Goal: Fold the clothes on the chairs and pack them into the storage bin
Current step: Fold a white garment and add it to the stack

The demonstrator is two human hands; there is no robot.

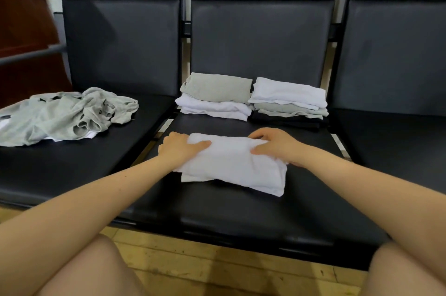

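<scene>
Item: folded white garment [231, 162] on middle chair seat [241, 218] | left hand [179, 149] and right hand [277, 146] grip its two ends, fingers curled round cloth | done: two folded stacks [214, 96] [289, 102] behind | left: unfolded grey heap [65, 114] on left seat; storage bin not visible, packing seemingly not begun

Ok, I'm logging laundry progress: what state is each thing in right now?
white garment: folded, on the middle seat, gripped at both ends.
left hand: grips its left end.
right hand: grips its right end.
left stack: folded, grey on top of white.
right stack: folded, white over grey over black.
grey pile: crumpled, unfolded, on the left seat.
</scene>
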